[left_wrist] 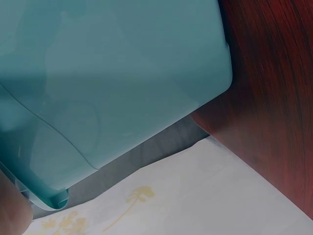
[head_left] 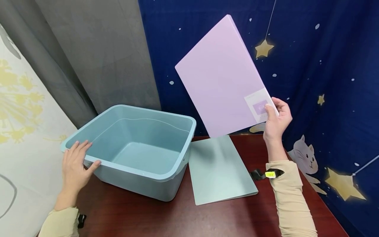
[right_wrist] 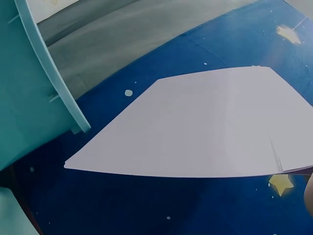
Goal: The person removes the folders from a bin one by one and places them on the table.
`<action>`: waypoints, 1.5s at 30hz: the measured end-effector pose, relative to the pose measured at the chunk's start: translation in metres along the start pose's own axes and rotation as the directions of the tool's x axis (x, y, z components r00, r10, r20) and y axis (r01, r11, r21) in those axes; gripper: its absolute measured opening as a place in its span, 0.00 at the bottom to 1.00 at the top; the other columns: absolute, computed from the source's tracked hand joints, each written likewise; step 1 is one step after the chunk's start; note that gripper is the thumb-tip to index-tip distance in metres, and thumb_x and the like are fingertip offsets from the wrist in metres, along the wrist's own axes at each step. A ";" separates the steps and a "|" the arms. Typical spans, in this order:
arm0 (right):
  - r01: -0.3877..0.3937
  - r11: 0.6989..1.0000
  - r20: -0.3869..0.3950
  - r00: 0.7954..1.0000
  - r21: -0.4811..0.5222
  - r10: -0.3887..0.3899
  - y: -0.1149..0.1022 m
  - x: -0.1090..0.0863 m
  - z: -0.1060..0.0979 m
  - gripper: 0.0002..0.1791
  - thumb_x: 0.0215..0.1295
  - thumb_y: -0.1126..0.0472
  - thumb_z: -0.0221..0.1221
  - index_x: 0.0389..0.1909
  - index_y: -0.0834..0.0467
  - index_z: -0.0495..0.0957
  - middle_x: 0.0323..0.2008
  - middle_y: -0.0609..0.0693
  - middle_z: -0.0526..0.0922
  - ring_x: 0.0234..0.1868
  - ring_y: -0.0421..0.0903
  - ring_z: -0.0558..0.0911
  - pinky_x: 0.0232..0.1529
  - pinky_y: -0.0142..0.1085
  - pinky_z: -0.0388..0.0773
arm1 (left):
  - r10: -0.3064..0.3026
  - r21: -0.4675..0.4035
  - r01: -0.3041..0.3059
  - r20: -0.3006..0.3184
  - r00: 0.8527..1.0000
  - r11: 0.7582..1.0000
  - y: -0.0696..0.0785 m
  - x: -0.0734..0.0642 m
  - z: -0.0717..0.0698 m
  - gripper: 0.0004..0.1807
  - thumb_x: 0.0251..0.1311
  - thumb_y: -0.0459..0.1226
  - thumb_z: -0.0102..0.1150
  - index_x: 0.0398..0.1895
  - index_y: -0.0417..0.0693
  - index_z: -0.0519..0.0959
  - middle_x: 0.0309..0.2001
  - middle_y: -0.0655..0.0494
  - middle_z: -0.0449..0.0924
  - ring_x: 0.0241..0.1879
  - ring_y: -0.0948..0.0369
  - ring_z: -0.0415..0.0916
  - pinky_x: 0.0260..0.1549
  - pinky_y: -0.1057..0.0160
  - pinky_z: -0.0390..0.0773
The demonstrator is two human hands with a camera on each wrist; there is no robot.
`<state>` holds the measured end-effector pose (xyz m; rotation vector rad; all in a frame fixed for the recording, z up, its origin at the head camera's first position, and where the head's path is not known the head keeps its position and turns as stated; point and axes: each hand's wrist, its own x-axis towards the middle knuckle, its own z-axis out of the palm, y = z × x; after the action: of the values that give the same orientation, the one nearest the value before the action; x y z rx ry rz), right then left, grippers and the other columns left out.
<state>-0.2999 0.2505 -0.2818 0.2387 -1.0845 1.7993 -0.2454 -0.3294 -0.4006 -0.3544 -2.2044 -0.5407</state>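
My right hand (head_left: 276,120) pinches a light purple folder (head_left: 219,79) by its lower right corner, thumb on the white label (head_left: 257,105). The folder is held up in the air, tilted, above the table. In the right wrist view its pale side (right_wrist: 195,127) spans the middle. A teal plastic tub (head_left: 139,174) stands on the table at the left, with no object visible inside. My left hand (head_left: 76,164) rests on the tub's near left rim, fingers stretched over the edge. A pale green folder (head_left: 220,171) lies flat on the table to the right of the tub.
The dark red wooden table (head_left: 130,214) carries the tub and the green folder. Behind it hang a grey curtain (head_left: 103,49) and a navy cloth (head_left: 334,82) with stars and a cat. White patterned fabric (head_left: 26,158) borders the left side.
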 end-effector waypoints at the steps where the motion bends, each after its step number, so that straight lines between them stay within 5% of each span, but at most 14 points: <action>1: -0.004 1.000 -0.001 1.000 -0.008 0.004 0.000 0.000 -0.001 0.16 0.47 0.81 0.51 0.31 0.62 0.79 0.29 0.52 0.79 0.31 0.44 0.77 0.32 0.31 0.71 | 0.000 -0.001 0.000 -0.001 1.000 1.000 0.000 0.000 0.000 0.46 0.48 0.67 0.49 0.57 0.37 0.70 0.58 0.35 0.68 0.67 0.46 0.52 0.64 0.42 0.40; 45: -0.079 0.989 -0.066 0.995 -0.124 0.071 -0.006 -0.015 -0.073 0.13 0.48 0.82 0.53 0.33 0.68 0.79 0.28 0.52 0.80 0.30 0.42 0.76 0.28 0.27 0.73 | 0.003 0.007 -0.003 0.006 1.000 1.000 0.001 0.001 0.002 0.46 0.48 0.67 0.49 0.57 0.37 0.70 0.58 0.36 0.68 0.67 0.45 0.52 0.64 0.42 0.40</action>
<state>-0.2658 0.2974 -0.3294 0.0664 -1.1723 1.7848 -0.2466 -0.3278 -0.4005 -0.3557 -2.2112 -0.5308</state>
